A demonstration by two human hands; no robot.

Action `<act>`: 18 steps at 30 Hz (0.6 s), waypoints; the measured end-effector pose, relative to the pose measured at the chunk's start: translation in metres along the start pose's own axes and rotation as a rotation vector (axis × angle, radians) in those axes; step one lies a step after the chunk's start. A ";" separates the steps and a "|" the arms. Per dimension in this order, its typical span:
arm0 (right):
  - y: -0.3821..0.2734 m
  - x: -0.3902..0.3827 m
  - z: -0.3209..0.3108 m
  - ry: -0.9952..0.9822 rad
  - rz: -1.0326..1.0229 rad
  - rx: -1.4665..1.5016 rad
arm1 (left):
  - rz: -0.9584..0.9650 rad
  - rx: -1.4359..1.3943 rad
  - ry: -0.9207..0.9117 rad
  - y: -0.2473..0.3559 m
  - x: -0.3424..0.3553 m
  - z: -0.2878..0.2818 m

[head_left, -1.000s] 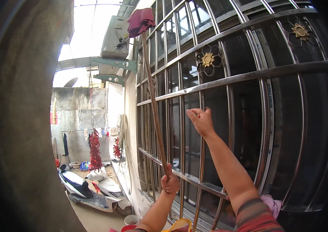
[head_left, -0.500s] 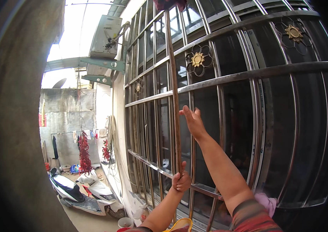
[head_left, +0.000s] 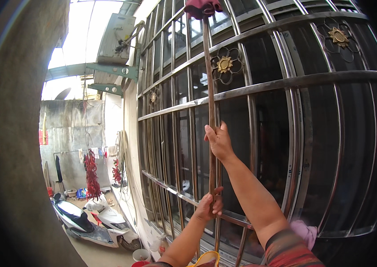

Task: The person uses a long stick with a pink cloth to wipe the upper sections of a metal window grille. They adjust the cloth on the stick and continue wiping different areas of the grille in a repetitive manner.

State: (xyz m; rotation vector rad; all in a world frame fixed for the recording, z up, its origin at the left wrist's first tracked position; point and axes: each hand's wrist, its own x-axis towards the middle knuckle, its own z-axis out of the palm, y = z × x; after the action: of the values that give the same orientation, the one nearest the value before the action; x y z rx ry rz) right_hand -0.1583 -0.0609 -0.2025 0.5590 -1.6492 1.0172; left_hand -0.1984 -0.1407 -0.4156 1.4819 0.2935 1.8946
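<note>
A long wooden pole (head_left: 210, 84) stands almost upright before a barred window, with a dark red cloth (head_left: 202, 8) on its top end. Low on the pole, my left hand (head_left: 206, 207) is closed around it, its fingers somewhat loose. Higher up, my right hand (head_left: 219, 142) grips the same pole with that arm stretched forward. Behind it are the shiny metal window bars (head_left: 271, 84), with a gold flower ornament (head_left: 224, 65) just right of the pole below the cloth. The dark window glass lies behind the bars.
A rough wall edge (head_left: 15, 133) rises close on my left. White scooters (head_left: 75, 213) stand in the yard, near hanging red chili strings (head_left: 92, 175). A bucket (head_left: 141, 255) sits below the window. A pink cloth (head_left: 304, 232) hangs by my right arm, and an air-conditioner unit (head_left: 115, 38) is mounted high.
My right hand has closed on the pole, which it only touched with its fingertips before. The pole has shifted right and its top cloth has come lower into view.
</note>
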 end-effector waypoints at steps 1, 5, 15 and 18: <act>0.001 0.000 0.002 0.024 0.032 -0.017 | -0.006 0.170 0.083 0.005 -0.003 0.007; 0.001 -0.003 0.008 0.071 0.016 0.013 | 0.096 0.480 0.432 0.007 -0.010 0.038; -0.006 -0.001 -0.003 -0.044 -0.084 -0.081 | 0.288 0.607 0.570 0.000 -0.013 0.059; -0.008 -0.003 -0.001 0.049 -0.138 -0.089 | 0.332 0.593 0.569 0.008 -0.026 0.060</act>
State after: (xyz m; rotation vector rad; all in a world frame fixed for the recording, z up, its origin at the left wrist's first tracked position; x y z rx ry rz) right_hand -0.1509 -0.0642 -0.2025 0.5753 -1.5824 0.8464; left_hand -0.1436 -0.1773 -0.4115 1.3622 0.9933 2.6397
